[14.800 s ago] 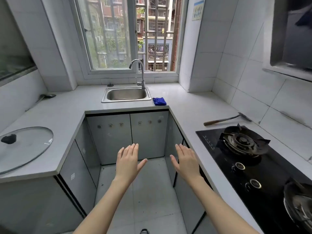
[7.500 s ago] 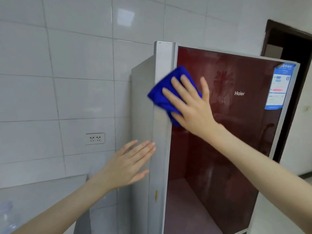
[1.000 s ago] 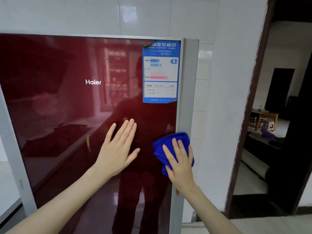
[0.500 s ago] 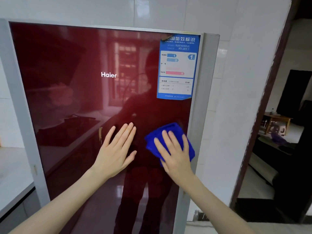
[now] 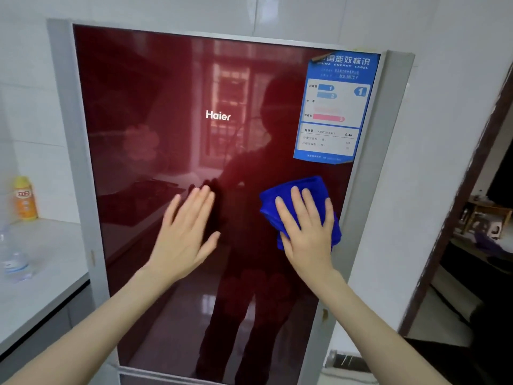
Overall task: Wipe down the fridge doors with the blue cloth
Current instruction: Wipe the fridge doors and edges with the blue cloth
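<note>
The fridge door (image 5: pixel 155 107) fills the middle of the frame: glossy dark red glass in a grey surround, white Haier logo (image 5: pixel 218 115) near the top centre, with the person and a window mirrored in it. The blue cloth (image 5: pixel 268 211) sits bunched against the glass right of centre, close to the door's right edge. The right hand (image 5: pixel 308 240) lies flat over it, fingers straight and spread, pressing rather than clutching. The left hand (image 5: pixel 183 240), slightly blurred, is open just left of it, fingertips at the glass and holding nothing. A blue energy label (image 5: pixel 336 107) sits directly above the cloth. At far left, a yellow bottle (image 5: pixel 25 198) and a clear plastic bottle (image 5: pixel 14 257) stand on the countertop (image 5: pixel 47 259). A dark door frame (image 5: pixel 455 204) runs down the right.
</note>
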